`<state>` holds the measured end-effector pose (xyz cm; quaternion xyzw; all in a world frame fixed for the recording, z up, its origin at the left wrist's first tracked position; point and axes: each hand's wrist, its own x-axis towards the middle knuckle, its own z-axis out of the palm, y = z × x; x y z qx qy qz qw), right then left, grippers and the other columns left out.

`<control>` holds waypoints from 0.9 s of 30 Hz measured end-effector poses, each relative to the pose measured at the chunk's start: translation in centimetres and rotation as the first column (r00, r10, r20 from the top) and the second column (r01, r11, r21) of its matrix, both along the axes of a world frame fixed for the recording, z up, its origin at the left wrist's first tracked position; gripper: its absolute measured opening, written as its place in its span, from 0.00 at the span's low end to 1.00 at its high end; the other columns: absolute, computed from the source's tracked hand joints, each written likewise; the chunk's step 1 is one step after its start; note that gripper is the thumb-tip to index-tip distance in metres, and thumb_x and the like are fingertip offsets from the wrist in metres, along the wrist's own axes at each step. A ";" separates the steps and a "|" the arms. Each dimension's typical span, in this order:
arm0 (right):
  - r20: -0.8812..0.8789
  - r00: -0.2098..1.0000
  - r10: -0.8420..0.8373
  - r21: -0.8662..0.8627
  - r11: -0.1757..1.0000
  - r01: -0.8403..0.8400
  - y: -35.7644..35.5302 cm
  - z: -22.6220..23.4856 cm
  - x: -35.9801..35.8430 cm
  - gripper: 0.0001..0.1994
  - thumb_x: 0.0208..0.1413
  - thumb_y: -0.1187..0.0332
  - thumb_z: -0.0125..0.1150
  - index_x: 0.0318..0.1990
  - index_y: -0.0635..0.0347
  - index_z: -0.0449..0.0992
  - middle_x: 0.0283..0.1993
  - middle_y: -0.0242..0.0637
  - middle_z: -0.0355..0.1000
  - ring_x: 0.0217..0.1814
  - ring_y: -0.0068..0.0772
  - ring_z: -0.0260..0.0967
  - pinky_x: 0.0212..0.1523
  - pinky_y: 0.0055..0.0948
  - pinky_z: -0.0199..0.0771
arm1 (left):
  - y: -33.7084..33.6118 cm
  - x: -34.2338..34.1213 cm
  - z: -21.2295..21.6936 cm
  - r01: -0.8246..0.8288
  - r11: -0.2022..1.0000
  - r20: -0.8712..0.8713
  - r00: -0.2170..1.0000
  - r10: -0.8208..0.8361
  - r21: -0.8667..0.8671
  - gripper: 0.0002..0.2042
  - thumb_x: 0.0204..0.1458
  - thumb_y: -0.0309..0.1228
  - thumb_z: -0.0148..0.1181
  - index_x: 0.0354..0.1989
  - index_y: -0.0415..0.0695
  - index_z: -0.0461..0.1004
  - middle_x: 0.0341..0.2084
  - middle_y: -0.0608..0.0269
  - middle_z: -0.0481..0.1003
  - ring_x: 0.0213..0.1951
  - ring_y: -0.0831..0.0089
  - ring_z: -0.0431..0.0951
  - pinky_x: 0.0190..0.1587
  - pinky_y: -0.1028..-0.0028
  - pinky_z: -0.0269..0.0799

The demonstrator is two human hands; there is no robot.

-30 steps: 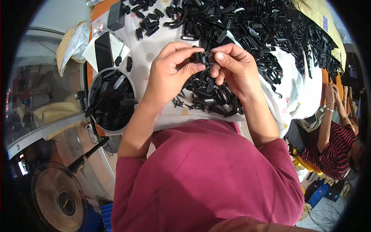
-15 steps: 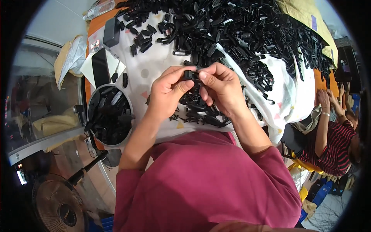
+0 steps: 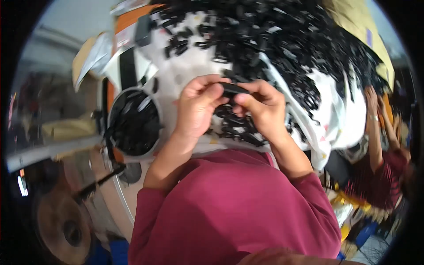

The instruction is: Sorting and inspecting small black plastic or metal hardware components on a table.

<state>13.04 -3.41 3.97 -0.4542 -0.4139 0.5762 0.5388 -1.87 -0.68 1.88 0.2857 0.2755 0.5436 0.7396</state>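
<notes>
Between my two hands is a small black plastic part (image 3: 233,90), longish and smooth on top, held over the white cloth (image 3: 170,108). My left hand (image 3: 194,108) pinches its left end between thumb and fingers. At its right end, my right hand (image 3: 267,110) grips it the same way. Just below and beyond my fingers lie loose black plastic parts (image 3: 232,126), blurred by motion. A much larger heap of similar black parts (image 3: 291,44) covers the far side of the table.
On the left stands a round bucket (image 3: 161,115) full of black parts. Behind it lie a dark phone (image 3: 128,68) and a dark box (image 3: 142,30). A fan (image 3: 66,225) stands lower left. On the right, another person's arm (image 3: 373,128) reaches to the table.
The black part has turned in my fingers and now shows a longer, smoother side. The whole view has shifted and blurred; both hands still hold the part.
</notes>
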 end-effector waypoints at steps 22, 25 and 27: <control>0.186 0.925 0.331 -0.194 0.935 -0.296 0.0 -2.8 -2.7 0.12 0.52 0.70 0.53 0.42 0.67 0.69 0.36 0.38 0.71 0.31 0.22 0.67 0.24 0.17 0.66 | -11.0 -21.0 -4.8 -0.776 0.625 -0.802 0.319 0.504 0.084 0.20 0.47 0.30 0.51 0.51 0.45 0.59 0.35 0.52 0.70 0.33 0.67 0.73 0.33 0.75 0.70; 0.193 0.918 0.347 -0.196 0.930 -0.310 0.5 -3.3 -2.9 0.12 0.52 0.69 0.53 0.41 0.66 0.70 0.34 0.37 0.71 0.30 0.21 0.67 0.25 0.17 0.66 | -11.0 -20.6 -3.7 -0.658 0.649 -0.618 0.704 0.350 -0.382 0.20 0.47 0.31 0.48 0.51 0.47 0.57 0.29 0.55 0.71 0.19 0.70 0.73 0.19 0.77 0.70; 0.196 0.910 0.366 -0.199 0.923 -0.329 0.2 -3.2 -3.5 0.11 0.52 0.69 0.53 0.41 0.65 0.70 0.34 0.37 0.71 0.30 0.21 0.67 0.25 0.16 0.66 | -11.0 -21.1 -4.3 -0.607 0.716 -0.568 0.742 0.356 -0.344 0.19 0.45 0.27 0.45 0.49 0.47 0.57 0.28 0.56 0.71 0.20 0.68 0.73 0.20 0.76 0.71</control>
